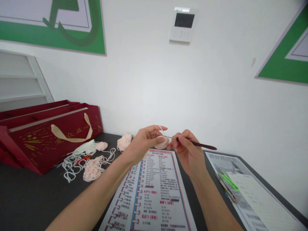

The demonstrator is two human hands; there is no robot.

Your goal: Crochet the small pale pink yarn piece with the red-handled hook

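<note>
My left hand (149, 138) pinches a small round piece of pale pink crochet work (161, 142). A strand of light yarn (161, 129) runs over its raised index finger. With bent fingers, my right hand (189, 146) grips a crochet hook (202, 145) by its dark red handle. The hook's thin metal shaft points left and reaches the crochet piece; its tip is too small to make out. Both hands are above a printed sheet (166, 186) with pattern text and a drawn ring-binder edge.
Left on the dark table (29, 199) lie tangled pale yarn (95, 167), a pink yarn ball (124, 141) and orange-handled scissors (83, 159). Red gift bags (55, 138) stand behind. At right are papers (260, 199) with a bright green tool (228, 180). A white wall rises behind the table.
</note>
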